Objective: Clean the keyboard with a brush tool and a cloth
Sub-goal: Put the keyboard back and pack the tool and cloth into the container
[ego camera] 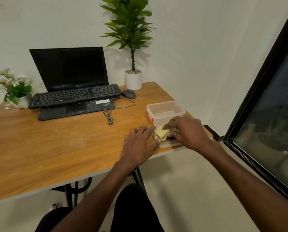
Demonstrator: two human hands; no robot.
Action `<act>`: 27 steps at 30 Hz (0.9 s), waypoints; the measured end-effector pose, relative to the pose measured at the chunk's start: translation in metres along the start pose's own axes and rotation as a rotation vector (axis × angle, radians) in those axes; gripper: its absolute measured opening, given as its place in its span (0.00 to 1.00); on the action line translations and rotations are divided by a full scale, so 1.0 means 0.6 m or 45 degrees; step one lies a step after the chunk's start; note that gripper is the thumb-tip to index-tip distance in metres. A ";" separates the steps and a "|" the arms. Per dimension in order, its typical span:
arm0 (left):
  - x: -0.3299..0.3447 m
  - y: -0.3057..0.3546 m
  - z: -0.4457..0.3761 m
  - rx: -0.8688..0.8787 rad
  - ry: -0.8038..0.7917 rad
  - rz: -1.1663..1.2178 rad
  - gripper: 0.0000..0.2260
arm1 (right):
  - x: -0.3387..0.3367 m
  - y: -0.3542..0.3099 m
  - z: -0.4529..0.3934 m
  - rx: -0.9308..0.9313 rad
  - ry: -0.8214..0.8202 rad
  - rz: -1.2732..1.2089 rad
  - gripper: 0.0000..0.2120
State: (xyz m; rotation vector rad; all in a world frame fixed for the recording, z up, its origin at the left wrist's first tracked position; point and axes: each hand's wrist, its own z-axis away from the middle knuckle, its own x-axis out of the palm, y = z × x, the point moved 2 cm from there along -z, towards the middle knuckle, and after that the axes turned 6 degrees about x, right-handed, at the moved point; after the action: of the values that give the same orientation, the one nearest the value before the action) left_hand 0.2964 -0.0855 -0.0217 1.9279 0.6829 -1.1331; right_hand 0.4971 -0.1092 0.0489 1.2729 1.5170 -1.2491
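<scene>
Items counted on and around the desk

One keyboard (75, 96), one laptop (69, 71), one mouse (128, 93), one clear plastic box (165, 111), one yellow cloth (160, 132), two potted plants (133, 77) (14, 91) and two hands (139, 144) (186, 131) are seen on one table (47, 139).

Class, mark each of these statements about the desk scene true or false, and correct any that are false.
1. The keyboard rests on top of the open laptop. True.
2. The mouse lies left of the keyboard. False: it lies to the right of it.
3. Both hands are at the yellow cloth near the table's right edge. True: the left hand and the right hand touch it.
4. The clear plastic container is full of water. False: nothing shows inside it.
5. The laptop screen shows a document. False: it is dark.
</scene>
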 end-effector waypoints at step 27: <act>0.016 -0.014 -0.076 -0.085 0.173 0.273 0.26 | 0.021 0.004 -0.185 -0.158 0.136 -0.187 0.06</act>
State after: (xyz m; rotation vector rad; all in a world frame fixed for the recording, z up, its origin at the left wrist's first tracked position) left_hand 0.3155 -0.0422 -0.0195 1.9804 0.5629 -0.8437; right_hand 0.5001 0.0021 0.0600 1.1806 1.7639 -1.1741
